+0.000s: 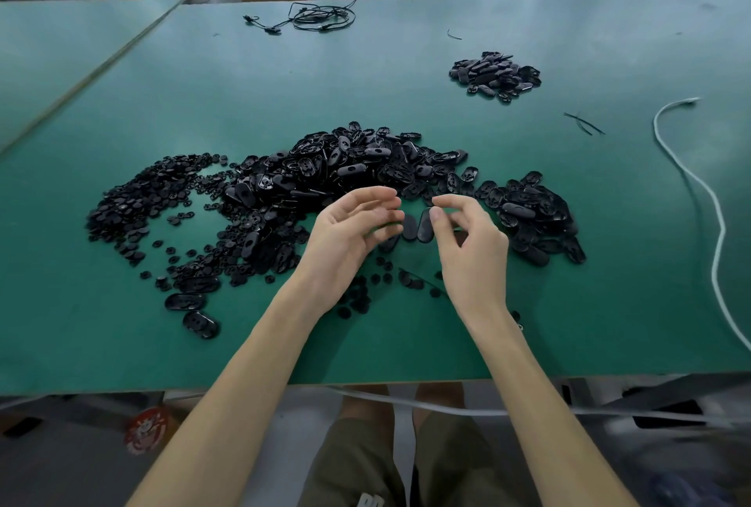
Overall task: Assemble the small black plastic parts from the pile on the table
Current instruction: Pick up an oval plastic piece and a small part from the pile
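Working position at the green table [406, 344], seen from above. My left hand [353, 230] sits at centre frame with its palm turned toward the right. Its fingers [378, 202] are loosely curled and a little spread, blurred, with nothing visibly held. My right hand [467, 246] faces it from just right of centre, the index finger hooked over and the thumb tip [437, 216] close below it. I cannot tell whether they pinch anything. Two oval black parts [416, 226] show in the gap between my hands, just beside that thumb; whether they lie on the table or touch it is unclear.

The main pile of oval black shells [357, 165] lies directly above my hands, at mid-frame. It runs into a flat spread of small round black pieces [142, 202] on the left and a lower clump of shells [532, 214] on the right. A few round pieces [361, 299] lie scattered between my wrists. A separate small heap of black parts [495, 74] sits well apart, at upper right.

Also on the table are a tangle of black cable [317, 17] at top centre and a white cord [691, 181] along the right edge.
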The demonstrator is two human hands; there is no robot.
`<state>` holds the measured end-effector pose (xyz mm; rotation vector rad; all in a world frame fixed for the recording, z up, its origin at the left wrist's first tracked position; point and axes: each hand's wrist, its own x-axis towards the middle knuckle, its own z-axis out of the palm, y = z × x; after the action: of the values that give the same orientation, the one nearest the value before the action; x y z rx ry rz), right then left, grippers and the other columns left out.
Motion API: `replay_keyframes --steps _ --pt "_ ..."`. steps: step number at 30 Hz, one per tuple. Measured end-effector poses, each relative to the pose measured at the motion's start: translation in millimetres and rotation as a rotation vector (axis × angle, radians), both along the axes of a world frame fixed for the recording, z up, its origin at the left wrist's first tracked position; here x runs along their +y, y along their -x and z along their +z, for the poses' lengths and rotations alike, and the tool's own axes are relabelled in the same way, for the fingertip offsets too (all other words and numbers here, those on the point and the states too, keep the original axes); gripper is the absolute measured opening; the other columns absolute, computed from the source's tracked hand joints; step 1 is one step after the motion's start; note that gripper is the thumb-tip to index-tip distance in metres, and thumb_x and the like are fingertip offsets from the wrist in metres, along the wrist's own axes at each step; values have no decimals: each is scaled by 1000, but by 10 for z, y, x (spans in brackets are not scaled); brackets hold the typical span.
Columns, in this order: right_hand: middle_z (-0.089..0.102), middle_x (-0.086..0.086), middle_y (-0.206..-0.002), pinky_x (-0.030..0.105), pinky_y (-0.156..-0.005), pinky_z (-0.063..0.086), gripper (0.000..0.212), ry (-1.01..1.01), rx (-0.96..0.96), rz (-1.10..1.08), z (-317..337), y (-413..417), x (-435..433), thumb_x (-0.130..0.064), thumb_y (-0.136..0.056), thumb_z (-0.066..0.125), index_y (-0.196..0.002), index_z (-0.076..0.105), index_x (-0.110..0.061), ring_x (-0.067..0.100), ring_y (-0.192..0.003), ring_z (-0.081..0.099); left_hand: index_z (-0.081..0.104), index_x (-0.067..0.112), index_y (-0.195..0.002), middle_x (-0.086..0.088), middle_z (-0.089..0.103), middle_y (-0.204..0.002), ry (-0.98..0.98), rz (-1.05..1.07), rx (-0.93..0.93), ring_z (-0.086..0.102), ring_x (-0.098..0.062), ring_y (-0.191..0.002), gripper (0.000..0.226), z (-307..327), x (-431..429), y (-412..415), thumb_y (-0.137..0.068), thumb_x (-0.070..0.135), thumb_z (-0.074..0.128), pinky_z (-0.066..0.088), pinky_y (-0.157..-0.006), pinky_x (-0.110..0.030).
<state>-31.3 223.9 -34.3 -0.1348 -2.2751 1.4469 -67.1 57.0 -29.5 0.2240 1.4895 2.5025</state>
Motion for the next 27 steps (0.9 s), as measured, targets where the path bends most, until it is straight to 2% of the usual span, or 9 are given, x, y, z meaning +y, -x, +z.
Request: replay_keyframes --steps 2,5,7,10,13,16,20,24,27 --pt "75 -10 -92 28 -85 53 8 28 17 45 2 -2 -2 -28 -104 63 -109 68 -31 11 -98 68 69 2 -121 -10 71 -113 92 -41 43 69 -21 -105 26 -9 25 -17 -96 -6 63 56 -92 -30" --pt "76 -13 -94 25 -81 54 7 37 39 73 -12 -1 -12 -27 -102 66 -106 71 -30 9 -95 70 68 3 -127 -9 71 -117 172 -48 56 67 -19 -108 31 -10 26 -23 -97 -3 65 55 -91 -29" --pt "75 -17 -89 24 -77 53 7 37 47 83 -20 -4 -8 -27 -101 67 -106 73 -27 10 -96 70 66 1 -128 -9 71 -116 192 -44 51 67 -17 -107 33 -9 27 -24 -96 -4 65 55 -90 -28" --pt "76 -12 -83 25 -74 51 7 33 53 93 -12 -5 -11 -27 -102 67 -108 71 -28 11 -90 69 65 -1 -129 -7 72 -115 235 -51 70 67 -15 -105 33 -21 47 -35 -96 -5 66 55 -88 -28" --pt "73 -8 -82 24 -69 51 10 85 100 3 8 -18 0 -25 -104 62 -111 68 -29 12 -75 68 68 1 -126 -7 72 -114 198 -34 58 68 -17 -104 31 -21 38 -28 -95 -5 66 55 -85 -25" --pt "69 0 -84 29 -65 51 15 281 101 -152 6 -9 66 -17 -108 54 -110 67 -24 13 -67 70 71 3 -121 -9 73 -112 91 1 8 70 -19 -102 29 -14 -7 10 -95 -8 62 57 -83 -26" --pt "74 0 -104 24 -76 54 22 473 39 -248 -3 31 107 -10 -106 51 -123 63 -18 6 -81 73 73 3 -118 -9 73 -109 30 24 -26 70 -20 -100 29 -17 -30 35 -97 -10 58 58 -82 -27" --pt "58 -8 -146 11 -102 46 60 530 8 -251 5 46 112 1 -103 49 -159 34 -14 -11 -122 59 73 4 -117 -8 73 -109 33 22 -27 71 -19 -99 29 -5 -29 28 -97 -10 58 58 -81 -27" --pt "49 -15 -142 5 -97 43 72 536 12 -209 6 47 112 12 -99 45 -164 25 -15 -24 -118 52 72 3 -119 -8 73 -109 37 28 -31 70 -19 -99 30 0 -31 20 -97 -9 57 58 -82 -27"
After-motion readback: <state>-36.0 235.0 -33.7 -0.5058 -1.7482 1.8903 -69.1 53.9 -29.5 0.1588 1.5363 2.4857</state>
